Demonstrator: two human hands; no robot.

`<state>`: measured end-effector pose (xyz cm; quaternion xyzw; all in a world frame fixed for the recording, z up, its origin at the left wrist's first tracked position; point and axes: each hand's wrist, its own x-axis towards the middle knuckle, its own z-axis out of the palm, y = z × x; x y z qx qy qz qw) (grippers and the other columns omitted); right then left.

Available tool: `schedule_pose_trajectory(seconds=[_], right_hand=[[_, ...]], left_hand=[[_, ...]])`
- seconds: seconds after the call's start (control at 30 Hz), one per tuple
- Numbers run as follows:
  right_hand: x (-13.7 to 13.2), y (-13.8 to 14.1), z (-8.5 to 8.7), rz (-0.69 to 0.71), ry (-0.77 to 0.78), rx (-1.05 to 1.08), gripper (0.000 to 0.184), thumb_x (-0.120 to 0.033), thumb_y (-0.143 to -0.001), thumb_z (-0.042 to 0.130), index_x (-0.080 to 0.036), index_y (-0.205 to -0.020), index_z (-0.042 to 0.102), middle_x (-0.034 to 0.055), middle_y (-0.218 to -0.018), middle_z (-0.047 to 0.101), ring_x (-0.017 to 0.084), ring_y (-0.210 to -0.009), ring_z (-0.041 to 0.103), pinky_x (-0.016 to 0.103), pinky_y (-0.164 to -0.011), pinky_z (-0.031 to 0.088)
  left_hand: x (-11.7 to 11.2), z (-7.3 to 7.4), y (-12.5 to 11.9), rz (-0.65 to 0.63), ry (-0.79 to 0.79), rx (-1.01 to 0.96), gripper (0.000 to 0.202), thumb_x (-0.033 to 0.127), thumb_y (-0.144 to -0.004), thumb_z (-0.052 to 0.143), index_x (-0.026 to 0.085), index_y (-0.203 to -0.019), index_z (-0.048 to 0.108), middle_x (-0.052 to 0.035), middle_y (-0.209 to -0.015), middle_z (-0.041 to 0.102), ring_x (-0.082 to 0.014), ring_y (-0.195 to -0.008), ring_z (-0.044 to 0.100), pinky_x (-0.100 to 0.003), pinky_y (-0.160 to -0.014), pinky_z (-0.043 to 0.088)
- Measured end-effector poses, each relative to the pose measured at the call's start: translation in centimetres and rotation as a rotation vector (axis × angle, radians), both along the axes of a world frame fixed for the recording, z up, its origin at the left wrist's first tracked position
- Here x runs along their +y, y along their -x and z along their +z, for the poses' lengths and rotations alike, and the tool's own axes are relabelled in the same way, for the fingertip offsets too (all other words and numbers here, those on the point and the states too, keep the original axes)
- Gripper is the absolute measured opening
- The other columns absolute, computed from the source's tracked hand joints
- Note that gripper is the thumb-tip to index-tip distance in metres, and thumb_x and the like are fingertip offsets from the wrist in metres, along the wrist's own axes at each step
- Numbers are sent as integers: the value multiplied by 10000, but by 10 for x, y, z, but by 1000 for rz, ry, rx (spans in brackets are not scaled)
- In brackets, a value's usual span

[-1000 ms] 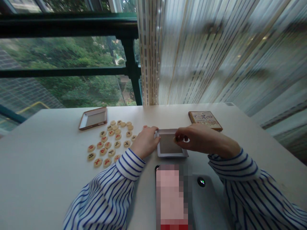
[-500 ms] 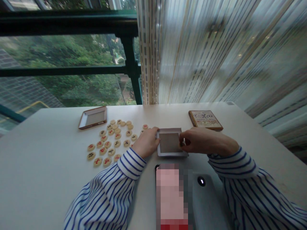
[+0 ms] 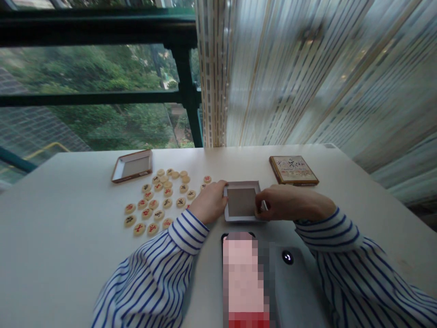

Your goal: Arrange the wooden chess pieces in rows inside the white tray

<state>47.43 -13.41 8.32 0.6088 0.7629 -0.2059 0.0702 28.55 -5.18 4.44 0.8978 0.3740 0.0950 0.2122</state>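
A shallow open cardboard box (image 3: 241,220), white-sided with a grey-brown bottom, lies in front of me. My left hand (image 3: 210,202) is closed on its left wall, thumb on the inner side. Over the box's right side, my right hand (image 3: 273,203) has its fingertips pinched together low near the right wall. Whatever they hold is hidden by the fingers. To the left, several round wooden Chinese chess pieces (image 3: 167,203) with red or black characters are spread on the white table (image 3: 75,255). My left hand and sleeve cover some of them.
At the back left lies a box lid-like tray (image 3: 136,167), open side up. A closed decorated box (image 3: 294,170) sits at the back right. Nearer me are a phone (image 3: 243,273) with a blurred screen and a grey device (image 3: 297,287). Window and curtain (image 3: 218,91) stand behind the table.
My right hand's fingertips have moved slightly down into the box's right side, and the small dark thing between them no longer shows. My left hand stays on the left wall.
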Motion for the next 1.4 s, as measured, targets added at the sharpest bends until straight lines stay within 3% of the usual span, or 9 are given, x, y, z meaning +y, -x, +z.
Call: schedule_pose_trajectory(seconds=[0.77,1.0,1.4], right_hand=[[3,-5,-4,-14,53,16,262,-390,-693,554,-215,-851,668,50,-749,651,157,-613,576,256,-530,406],[6,-11,-8,21,-30,10,235,-212,-732,462,-221,-836,673,43,-739,658,141,-618,577,248,-545,405],[8,-9,-11,36,5,-10,260,-192,-725,453,-224,-851,679,34,-770,668,140,-654,580,252,-578,405]], left_hand=[[1,-3,0,10,-16,25,364,179,-760,474,137,-1120,504,-103,-958,626,-205,-885,580,-307,-776,436],[0,-1,-1,12,-8,21,365,164,-758,476,146,-1121,504,-94,-969,629,-194,-900,578,-303,-793,429],[0,0,-1,15,4,21,370,170,-755,470,130,-1122,511,-104,-973,632,-217,-908,577,-324,-794,432]])
